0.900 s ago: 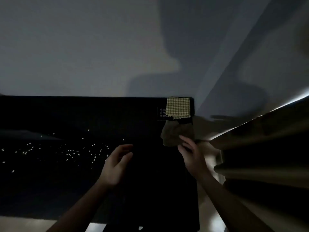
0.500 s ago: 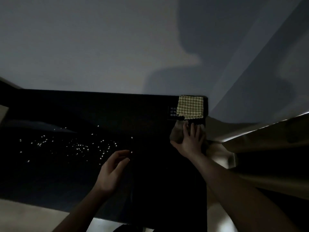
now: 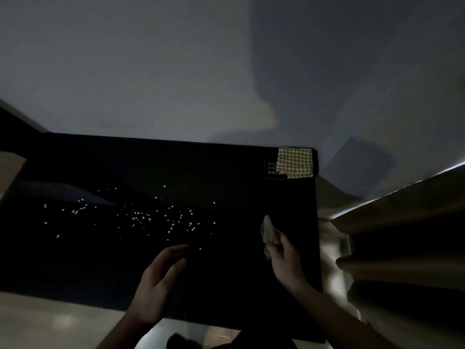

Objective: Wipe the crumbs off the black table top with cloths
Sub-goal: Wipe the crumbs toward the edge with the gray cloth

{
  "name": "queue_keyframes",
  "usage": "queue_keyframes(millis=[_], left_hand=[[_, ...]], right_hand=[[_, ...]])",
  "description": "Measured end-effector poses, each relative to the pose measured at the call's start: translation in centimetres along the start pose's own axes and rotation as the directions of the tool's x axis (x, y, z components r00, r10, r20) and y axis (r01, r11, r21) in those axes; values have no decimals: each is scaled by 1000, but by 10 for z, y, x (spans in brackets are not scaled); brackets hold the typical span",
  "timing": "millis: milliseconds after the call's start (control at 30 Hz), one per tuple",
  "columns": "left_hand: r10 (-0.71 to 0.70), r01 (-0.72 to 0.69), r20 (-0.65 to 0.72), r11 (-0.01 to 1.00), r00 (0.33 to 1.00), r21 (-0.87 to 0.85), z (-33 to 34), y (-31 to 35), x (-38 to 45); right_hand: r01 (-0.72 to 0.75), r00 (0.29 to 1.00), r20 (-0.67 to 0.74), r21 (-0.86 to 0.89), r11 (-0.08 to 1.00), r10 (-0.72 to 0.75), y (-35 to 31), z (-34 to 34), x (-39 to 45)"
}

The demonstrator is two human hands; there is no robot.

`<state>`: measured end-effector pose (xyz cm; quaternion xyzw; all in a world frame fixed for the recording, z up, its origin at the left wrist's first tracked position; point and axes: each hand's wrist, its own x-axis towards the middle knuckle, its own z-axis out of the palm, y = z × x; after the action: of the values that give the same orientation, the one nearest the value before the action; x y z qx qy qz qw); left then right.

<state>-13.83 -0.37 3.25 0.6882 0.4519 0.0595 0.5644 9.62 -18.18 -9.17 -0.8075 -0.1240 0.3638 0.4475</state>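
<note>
The scene is dim. A black table top [image 3: 226, 177] fills the middle of the view, with several pale crumbs [image 3: 141, 217] scattered over its left and centre. My right hand [image 3: 286, 263] is closed on a crumpled greyish cloth [image 3: 269, 230], held just above the table near its right side. My left hand [image 3: 158, 283] hovers over the near part of the table, fingers apart and empty. A yellow checked cloth [image 3: 295, 162] lies flat at the far right corner, partly covering a small label with white text [image 3: 270, 168].
A pale wall [image 3: 176, 71] rises behind the table. To the right stand dark stepped shapes with a lit edge [image 3: 402, 192]. Pale floor [image 3: 50, 321] shows below the table's near edge, which runs close to my arms.
My right hand reached the greyish cloth near the far right corner, closed on it and drew it back toward me. The left hand stayed open and near the same place.
</note>
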Motion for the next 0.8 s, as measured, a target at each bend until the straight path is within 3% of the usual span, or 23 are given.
queue_keyframes(millis=[167,300,533,800], left_hand=[[37,-37,18,999,999,-37,-57,-25,-50],[63,-63,-5,996,998,-68,-111,-53,-87],[122,-122,-3,989,993,-81,-197,-94,-130],[135,-130,34,984,990,-124,-245,-97,-120]], right_hand=[[-108,992,96,277,955,84,-45,48,-99],[-103,993,85,337,936,78,-67,104,-161],[-103,995,33,295,950,97,-82,187,-247],[-43,999,17,510,859,40,-84,228,-265]])
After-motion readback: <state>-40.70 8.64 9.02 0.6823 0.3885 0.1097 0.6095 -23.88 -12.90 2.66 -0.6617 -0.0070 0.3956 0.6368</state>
